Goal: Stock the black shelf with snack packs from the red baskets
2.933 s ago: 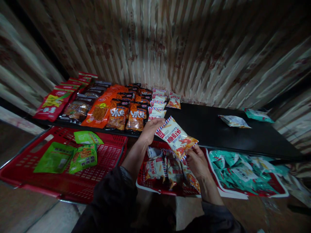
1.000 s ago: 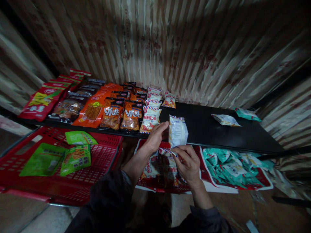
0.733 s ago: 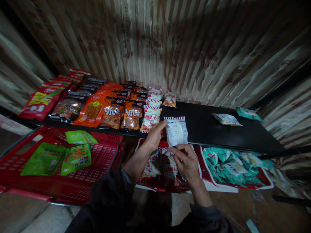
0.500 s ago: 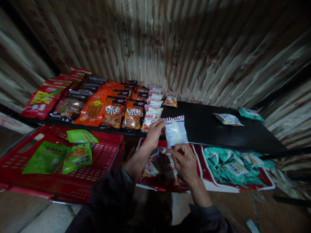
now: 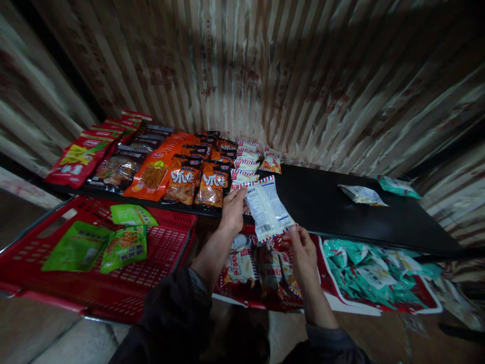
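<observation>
A white snack bag [image 5: 267, 210] with red and blue striped ends is held tilted, its printed back facing up, over the front edge of the black shelf [image 5: 318, 202]. My left hand [image 5: 233, 210] pinches its upper left corner. At its lower right corner, the fingers of my right hand [image 5: 301, 245] grip the edge. Behind my left hand, a row of matching white bags [image 5: 247, 163] stands on the shelf, with one more bag [image 5: 271, 160] beside it at the back. Below my hands, a red basket [image 5: 261, 302] holds several bags of the same kind.
Orange bags [image 5: 212, 184], dark bags [image 5: 115, 169] and red bags [image 5: 78, 156] line the shelf's left part. Another white bag [image 5: 362, 195] and a teal bag [image 5: 398, 186] lie on the right. Green packets [image 5: 127, 247] and teal bags [image 5: 373, 275] fill side baskets.
My right hand has moved from below the bag to its lower right corner and now grips it. The bag has tilted and shifted slightly left. The view has shifted a little.
</observation>
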Motion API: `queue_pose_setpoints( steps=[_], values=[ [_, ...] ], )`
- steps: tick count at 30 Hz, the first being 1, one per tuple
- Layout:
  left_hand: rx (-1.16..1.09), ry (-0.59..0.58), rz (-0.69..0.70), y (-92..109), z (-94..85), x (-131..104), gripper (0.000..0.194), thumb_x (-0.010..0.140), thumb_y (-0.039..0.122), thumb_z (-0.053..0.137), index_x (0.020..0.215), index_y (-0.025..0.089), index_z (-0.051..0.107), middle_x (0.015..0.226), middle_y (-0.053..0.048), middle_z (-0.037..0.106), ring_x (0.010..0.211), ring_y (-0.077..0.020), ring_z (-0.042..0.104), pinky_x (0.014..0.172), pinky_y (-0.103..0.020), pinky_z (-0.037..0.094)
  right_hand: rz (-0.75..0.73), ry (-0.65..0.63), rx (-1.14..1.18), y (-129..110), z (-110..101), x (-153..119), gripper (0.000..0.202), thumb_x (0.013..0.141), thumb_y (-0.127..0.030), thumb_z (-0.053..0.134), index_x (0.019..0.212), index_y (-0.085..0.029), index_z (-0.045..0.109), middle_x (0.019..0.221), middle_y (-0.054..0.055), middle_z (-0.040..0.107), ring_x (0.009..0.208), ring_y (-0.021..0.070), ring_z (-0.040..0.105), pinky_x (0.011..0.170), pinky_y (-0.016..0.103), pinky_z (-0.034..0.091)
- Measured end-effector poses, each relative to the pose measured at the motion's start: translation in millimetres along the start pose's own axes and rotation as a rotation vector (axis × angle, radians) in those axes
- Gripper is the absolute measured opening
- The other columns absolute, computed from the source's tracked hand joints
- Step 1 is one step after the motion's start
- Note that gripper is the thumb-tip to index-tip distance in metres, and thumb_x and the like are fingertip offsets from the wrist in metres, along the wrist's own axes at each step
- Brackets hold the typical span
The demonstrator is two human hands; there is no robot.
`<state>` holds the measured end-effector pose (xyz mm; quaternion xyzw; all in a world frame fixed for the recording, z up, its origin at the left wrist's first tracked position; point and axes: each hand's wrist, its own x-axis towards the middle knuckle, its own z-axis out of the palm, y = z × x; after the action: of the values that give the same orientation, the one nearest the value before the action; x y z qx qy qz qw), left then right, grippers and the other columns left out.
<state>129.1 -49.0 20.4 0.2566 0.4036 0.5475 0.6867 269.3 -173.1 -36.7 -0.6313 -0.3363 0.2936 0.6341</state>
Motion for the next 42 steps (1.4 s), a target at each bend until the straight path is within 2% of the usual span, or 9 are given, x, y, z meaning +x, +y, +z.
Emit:
queue_pose_setpoints(
  steps=[4, 9, 13, 16, 19, 24, 30, 36, 42],
  values=[
    [-0.019, -0.001, 0.005, -0.3, 1.8, -3.1, 0.046, 0.046, 0.05, 0.084, 0.066, 0.017, 0.059, 0.057, 0.004, 0.06, 0.051, -0.0079, 0.052, 0.048, -0.019, 0.035, 0.218, -0.059, 0.256, 1.1, 11.1, -2.5, 0.04, 0.069, -0.051, 0.078, 0.093, -0.021, 0.066, 0.081, -0.001, 0.068, 0.064, 0.0124, 0.059, 0.062, 0.026, 0.05],
    [-0.018, -0.001, 0.014, 0.9, 3.1, -4.5, 0.044, 0.047, 0.05, 0.084, 0.062, 0.017, 0.058, 0.055, 0.004, 0.059, 0.05, -0.0076, 0.051, 0.048, -0.019, 0.036, 0.249, 0.007, 0.302, 3.5, 15.4, -2.0, 0.037, 0.063, -0.044, 0.085, 0.087, -0.02, 0.07, 0.074, -0.003, 0.068, 0.061, 0.0106, 0.058, 0.061, 0.024, 0.047],
    [-0.009, 0.007, 0.034, 1.7, 0.5, -1.6, 0.042, 0.051, 0.049, 0.081, 0.061, 0.018, 0.056, 0.052, 0.006, 0.053, 0.045, -0.006, 0.044, 0.043, -0.02, 0.028, 0.244, -0.028, 0.274, 5.9, 17.0, -1.7, 0.037, 0.064, -0.045, 0.084, 0.086, -0.02, 0.07, 0.072, -0.003, 0.068, 0.059, 0.0113, 0.057, 0.061, 0.025, 0.047],
    [-0.01, -0.015, 0.051, 3.4, -2.1, -0.5, 0.042, 0.052, 0.051, 0.082, 0.061, 0.018, 0.057, 0.052, 0.006, 0.053, 0.046, -0.0061, 0.043, 0.043, -0.02, 0.03, 0.247, -0.029, 0.249, 4.4, 18.7, -2.8, 0.038, 0.062, -0.047, 0.084, 0.085, -0.019, 0.07, 0.069, -0.004, 0.066, 0.057, 0.0115, 0.057, 0.058, 0.025, 0.046],
    [0.003, -0.074, 0.065, 8.0, -5.6, 0.2, 0.04, 0.053, 0.049, 0.083, 0.064, 0.017, 0.062, 0.059, 0.003, 0.059, 0.052, -0.0076, 0.05, 0.049, -0.02, 0.036, 0.216, 0.002, 0.228, 1.8, 17.0, -2.9, 0.036, 0.063, -0.045, 0.083, 0.084, -0.019, 0.071, 0.069, -0.003, 0.068, 0.058, 0.0122, 0.058, 0.059, 0.025, 0.048],
    [0.171, -0.266, 0.047, 16.8, -18.7, 5.4, 0.034, 0.053, 0.041, 0.085, 0.072, 0.016, 0.073, 0.068, -0.001, 0.068, 0.061, -0.0116, 0.057, 0.057, -0.023, 0.041, 0.194, -0.024, 0.265, 0.4, 4.9, 1.3, 0.027, 0.07, -0.038, 0.077, 0.091, -0.023, 0.073, 0.089, 0.001, 0.076, 0.077, 0.0184, 0.068, 0.073, 0.032, 0.054],
    [0.302, -0.416, -0.038, 18.7, -28.1, 5.9, 0.035, 0.051, 0.042, 0.088, 0.069, 0.015, 0.074, 0.068, -0.002, 0.07, 0.062, -0.0136, 0.059, 0.062, -0.026, 0.044, 0.251, 0.011, 0.246, 9.1, -6.4, 9.5, 0.027, 0.064, -0.031, 0.079, 0.089, -0.021, 0.075, 0.083, 0.0, 0.076, 0.076, 0.0184, 0.068, 0.075, 0.033, 0.053],
    [0.34, -0.396, -0.001, 19.9, -23.9, 3.9, 0.032, 0.051, 0.04, 0.087, 0.066, 0.016, 0.073, 0.063, 0.001, 0.067, 0.059, -0.0115, 0.055, 0.06, -0.023, 0.04, 0.269, -0.001, 0.251, 12.7, -7.2, 11.8, 0.028, 0.062, -0.031, 0.08, 0.088, -0.022, 0.075, 0.083, -0.001, 0.076, 0.075, 0.0196, 0.068, 0.075, 0.034, 0.053],
    [0.341, -0.324, 0.072, 16.3, -22.3, 5.0, 0.022, 0.056, 0.034, 0.081, 0.062, 0.017, 0.068, 0.06, 0.002, 0.062, 0.058, -0.0112, 0.052, 0.059, -0.024, 0.039, 0.201, 0.023, 0.24, 5.5, -4.7, 12.9, 0.027, 0.065, -0.032, 0.076, 0.09, -0.021, 0.075, 0.087, 0.002, 0.077, 0.077, 0.0206, 0.069, 0.075, 0.036, 0.053]
  ],
)
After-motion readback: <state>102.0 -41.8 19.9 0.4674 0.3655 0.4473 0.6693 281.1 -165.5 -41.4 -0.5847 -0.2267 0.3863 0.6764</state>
